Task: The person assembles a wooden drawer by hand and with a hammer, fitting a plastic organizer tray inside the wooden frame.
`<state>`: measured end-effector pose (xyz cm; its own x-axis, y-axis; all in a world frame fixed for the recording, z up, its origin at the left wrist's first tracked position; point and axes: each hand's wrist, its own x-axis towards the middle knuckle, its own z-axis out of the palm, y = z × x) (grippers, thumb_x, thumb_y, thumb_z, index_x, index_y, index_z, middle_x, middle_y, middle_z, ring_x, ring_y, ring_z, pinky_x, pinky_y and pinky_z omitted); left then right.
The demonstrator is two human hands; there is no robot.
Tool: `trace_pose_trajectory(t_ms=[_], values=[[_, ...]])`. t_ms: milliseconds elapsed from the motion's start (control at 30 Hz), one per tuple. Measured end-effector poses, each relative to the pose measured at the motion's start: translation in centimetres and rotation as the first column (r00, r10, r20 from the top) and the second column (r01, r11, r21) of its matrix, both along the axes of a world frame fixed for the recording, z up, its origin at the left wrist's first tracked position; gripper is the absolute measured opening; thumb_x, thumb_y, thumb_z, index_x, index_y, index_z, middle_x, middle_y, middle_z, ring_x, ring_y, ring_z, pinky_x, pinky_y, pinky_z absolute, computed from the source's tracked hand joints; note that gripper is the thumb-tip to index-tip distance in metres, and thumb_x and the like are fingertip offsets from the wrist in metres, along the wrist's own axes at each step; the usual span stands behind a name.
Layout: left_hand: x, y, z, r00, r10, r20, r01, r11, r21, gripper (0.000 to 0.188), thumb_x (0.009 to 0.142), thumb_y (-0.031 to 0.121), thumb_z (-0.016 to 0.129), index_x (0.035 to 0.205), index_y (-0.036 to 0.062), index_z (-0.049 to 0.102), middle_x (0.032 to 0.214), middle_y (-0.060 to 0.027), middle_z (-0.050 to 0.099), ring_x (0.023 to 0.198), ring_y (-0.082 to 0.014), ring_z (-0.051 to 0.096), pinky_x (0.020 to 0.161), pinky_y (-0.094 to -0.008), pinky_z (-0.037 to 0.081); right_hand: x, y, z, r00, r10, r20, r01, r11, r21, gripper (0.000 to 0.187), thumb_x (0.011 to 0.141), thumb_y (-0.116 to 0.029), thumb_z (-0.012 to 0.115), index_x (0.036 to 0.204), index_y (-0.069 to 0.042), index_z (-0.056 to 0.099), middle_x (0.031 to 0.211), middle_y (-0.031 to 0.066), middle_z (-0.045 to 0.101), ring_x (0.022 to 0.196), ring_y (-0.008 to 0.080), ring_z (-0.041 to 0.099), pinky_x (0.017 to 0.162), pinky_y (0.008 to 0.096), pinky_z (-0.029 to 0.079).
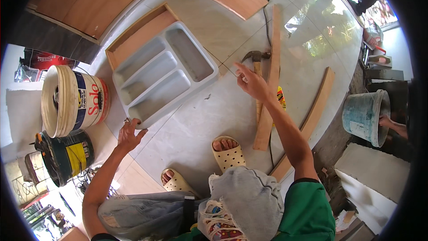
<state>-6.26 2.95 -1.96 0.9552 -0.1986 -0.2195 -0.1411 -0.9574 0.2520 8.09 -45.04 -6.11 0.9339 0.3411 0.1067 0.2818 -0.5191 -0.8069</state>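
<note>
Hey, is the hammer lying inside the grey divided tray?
No, the hammer lies outside the grey divided tray, alongside a long wooden strip.

Bright daylight, glare on floor (232, 111), curved edges

White bucket (76, 101) over L, dk bucket (62, 157) w/ yellow label (76, 158) beside it; bluish pail (360, 116) R, sb's dark shoes (355, 7) beyond.

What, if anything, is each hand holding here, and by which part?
The left hand touches the grey tray at its near corner; whether it truly holds it cannot be told. The right hand, near the hammer, holds nothing visible.
</note>
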Motion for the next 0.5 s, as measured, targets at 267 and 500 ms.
trace_pose_trajectory(t_ms=[267,500], values=[[0.2,-0.2,0.6,0.991,-0.108,0.083,0.099,0.99,0.102,0.051,0.082,0.04,0.07,0.12,0.0117,0.049,0.088,-0.024,0.06,0.079,-0.0442,0.06,0.068,-0.0523,0.048,-3.3,-0.1,-4.2,0.995,-0.103,-0.013,0.104,0.992,0.071,0.03,0.086,-0.012,0.063,0.114,-0.003,0.057,0.097,0.016,0.064,0.083,0.0287,0.065,0.073,0.0384,0.052],[5.1,-5.6,5.7,0.962,-0.264,0.064,0.242,0.939,0.246,0.066,0.07,0.054,0.077,0.109,0.0044,0.057,0.072,-0.0158,0.062,0.068,-0.0361,0.062,0.067,-0.0467,0.05,-3.9,2.8,-7.3,0.912,-0.401,-0.087,0.41,0.897,0.165,0.023,0.084,-0.011,0.066,0.104,-0.003,0.06,0.09,0.0152,0.061,0.08,0.0311,0.063,0.07,0.0394,0.051]])
